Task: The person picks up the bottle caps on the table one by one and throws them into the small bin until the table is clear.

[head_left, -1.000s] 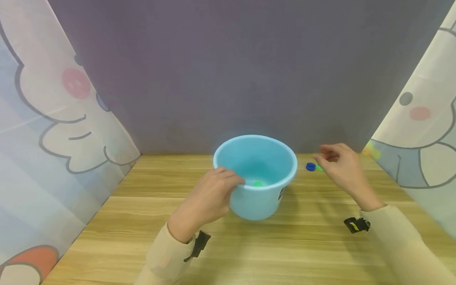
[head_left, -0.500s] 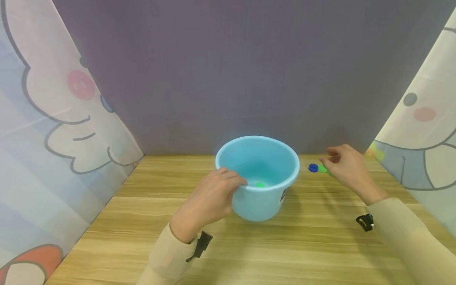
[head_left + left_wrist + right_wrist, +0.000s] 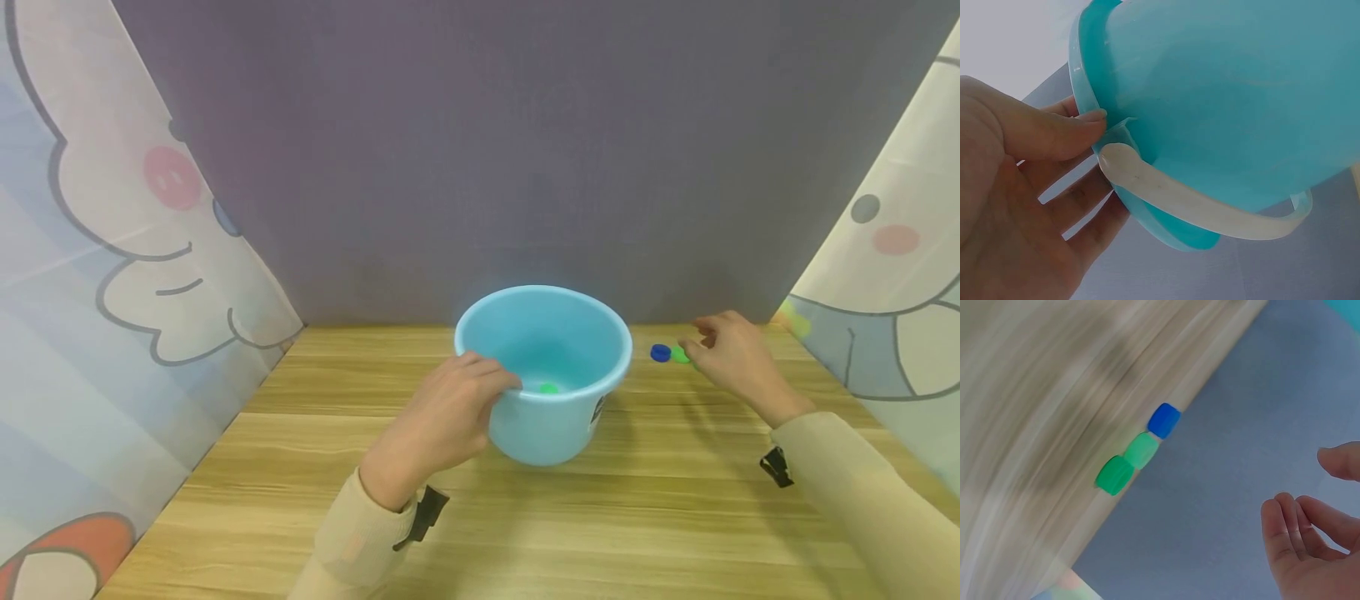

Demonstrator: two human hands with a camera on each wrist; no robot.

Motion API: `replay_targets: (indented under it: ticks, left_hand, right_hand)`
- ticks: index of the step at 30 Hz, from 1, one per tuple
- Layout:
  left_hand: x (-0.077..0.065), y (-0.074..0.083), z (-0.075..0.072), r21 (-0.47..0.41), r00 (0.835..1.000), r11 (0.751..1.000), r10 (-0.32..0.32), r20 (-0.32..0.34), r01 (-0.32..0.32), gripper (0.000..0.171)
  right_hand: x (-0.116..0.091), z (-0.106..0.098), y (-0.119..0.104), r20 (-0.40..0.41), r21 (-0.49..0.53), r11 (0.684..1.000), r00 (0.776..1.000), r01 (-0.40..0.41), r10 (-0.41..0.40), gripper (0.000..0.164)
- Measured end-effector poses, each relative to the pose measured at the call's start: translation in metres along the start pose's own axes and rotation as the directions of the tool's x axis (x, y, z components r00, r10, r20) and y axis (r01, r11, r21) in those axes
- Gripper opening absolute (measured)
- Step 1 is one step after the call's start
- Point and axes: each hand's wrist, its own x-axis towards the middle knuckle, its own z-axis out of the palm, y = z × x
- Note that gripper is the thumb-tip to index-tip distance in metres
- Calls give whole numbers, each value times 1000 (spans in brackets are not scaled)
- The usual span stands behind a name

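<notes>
A light blue bucket (image 3: 542, 429) stands upright on the table. My left hand (image 3: 442, 417) grips its rim at the near left; in the left wrist view the thumb lies outside the rim, close to the pivot of the white handle (image 3: 1197, 209). One small green piece (image 3: 549, 388) lies inside the bucket. Right of the bucket, a blue bottle cap (image 3: 1164, 420), a light green cap (image 3: 1142, 450) and a darker green cap (image 3: 1115, 475) sit in a row. My right hand (image 3: 735, 362) hovers over the green end of this row, thumb and fingers apart, holding nothing.
The wood-grain table (image 3: 300, 492) ends at a dark grey backdrop (image 3: 525, 150) just behind the bucket and caps. Cartoon-printed curtains (image 3: 112, 275) flank both sides. A black strap device (image 3: 777, 467) hangs at the right wrist.
My right hand has shifted slightly right and down over the caps, staying empty. The left hand keeps its hold on the bucket rim. The head view has turned a little.
</notes>
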Motion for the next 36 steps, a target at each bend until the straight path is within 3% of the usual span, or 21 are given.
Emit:
replay_targets:
  ticks: [29,36]
  left_hand:
    - [1,0,0,4,1000,1000,3,1,-3,38]
    - [2,1,0,3,1000,1000,0,7,0,38]
  right_hand:
    - [21,6,46,173,-88,994,982,-58,72,60]
    - [28,7,57,231,-114,989,965,-99,123,64]
